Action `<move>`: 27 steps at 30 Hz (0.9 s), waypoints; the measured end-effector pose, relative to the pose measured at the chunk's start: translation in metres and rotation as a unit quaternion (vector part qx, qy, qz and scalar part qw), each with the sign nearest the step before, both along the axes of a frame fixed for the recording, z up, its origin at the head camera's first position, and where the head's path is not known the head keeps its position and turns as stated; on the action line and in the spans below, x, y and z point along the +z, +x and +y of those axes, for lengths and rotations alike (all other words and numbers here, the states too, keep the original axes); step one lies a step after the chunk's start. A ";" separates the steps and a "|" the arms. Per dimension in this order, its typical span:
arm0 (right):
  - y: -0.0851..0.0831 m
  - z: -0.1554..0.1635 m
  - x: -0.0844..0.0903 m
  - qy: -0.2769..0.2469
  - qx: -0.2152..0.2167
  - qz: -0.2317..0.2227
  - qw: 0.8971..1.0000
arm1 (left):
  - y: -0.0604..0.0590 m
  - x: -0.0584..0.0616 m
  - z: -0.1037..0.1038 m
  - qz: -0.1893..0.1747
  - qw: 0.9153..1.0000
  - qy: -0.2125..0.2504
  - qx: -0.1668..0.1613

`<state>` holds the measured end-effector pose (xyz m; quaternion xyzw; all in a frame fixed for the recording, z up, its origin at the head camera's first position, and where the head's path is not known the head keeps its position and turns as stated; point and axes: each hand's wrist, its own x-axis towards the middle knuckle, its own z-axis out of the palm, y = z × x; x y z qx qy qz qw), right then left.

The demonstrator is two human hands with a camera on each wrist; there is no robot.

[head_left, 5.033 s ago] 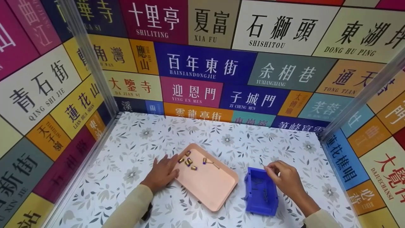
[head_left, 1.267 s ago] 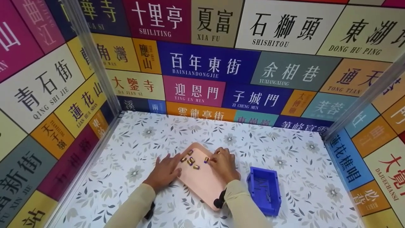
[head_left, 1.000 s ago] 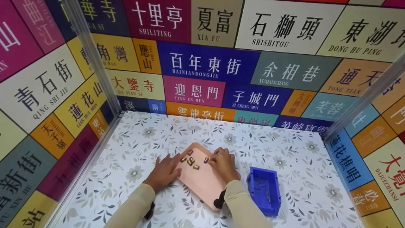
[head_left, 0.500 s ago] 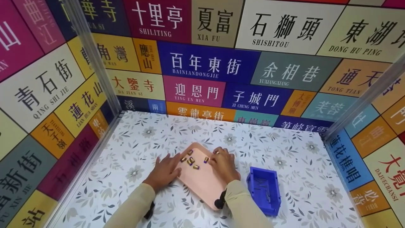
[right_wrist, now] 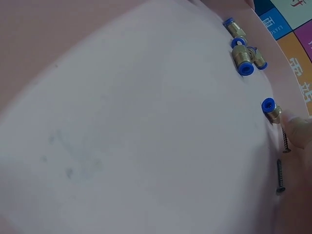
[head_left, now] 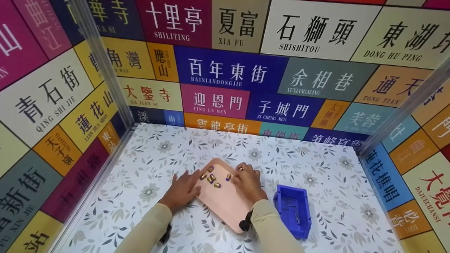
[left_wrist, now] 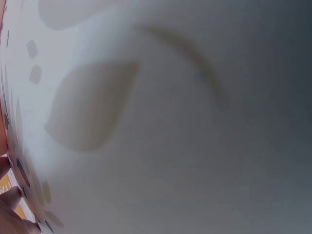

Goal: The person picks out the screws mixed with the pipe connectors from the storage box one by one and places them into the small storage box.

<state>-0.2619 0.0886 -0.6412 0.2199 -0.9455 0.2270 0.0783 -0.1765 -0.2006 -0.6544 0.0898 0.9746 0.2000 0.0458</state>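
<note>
My left hand (head_left: 181, 190) rests with its fingers spread along the left rim of a peach tray (head_left: 225, 207). At the tray's right side is my right hand (head_left: 249, 181), fingers bent. In the right wrist view, a fingertip (right_wrist: 295, 127) overlaps the end of a brass fitting (right_wrist: 271, 110) with a blue collar. One dark screw (right_wrist: 285, 141) lies right beside that finger, and a second screw (right_wrist: 280, 176) lies just below. I cannot tell whether the fingers pinch anything. Several more brass fittings (head_left: 211, 179) lie loose at the tray's far left.
A blue bin (head_left: 292, 212) holding several screws (head_left: 294, 211) stands right of the tray, beside my right forearm. White flower-patterned cloth (head_left: 151, 158) covers the table. Printed sign panels (head_left: 228, 66) wall in the back and both sides.
My right hand has gone from above the blue bin, with a thin piece at its fingertips, to the tray's right side. Over the last second both hands have stayed nearly still.
</note>
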 end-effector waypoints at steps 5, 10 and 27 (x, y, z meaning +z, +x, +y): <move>0.000 -0.001 0.000 -0.005 -0.005 0.001 1.000 | 0.001 0.000 0.000 -0.003 1.000 0.000 0.001; 0.000 0.000 0.002 -0.019 -0.011 -0.002 1.000 | 0.000 0.000 0.000 -0.005 1.000 0.001 0.003; 0.001 0.008 0.020 -0.107 -0.038 0.026 0.993 | -0.001 -0.003 -0.001 0.015 1.000 0.017 -0.004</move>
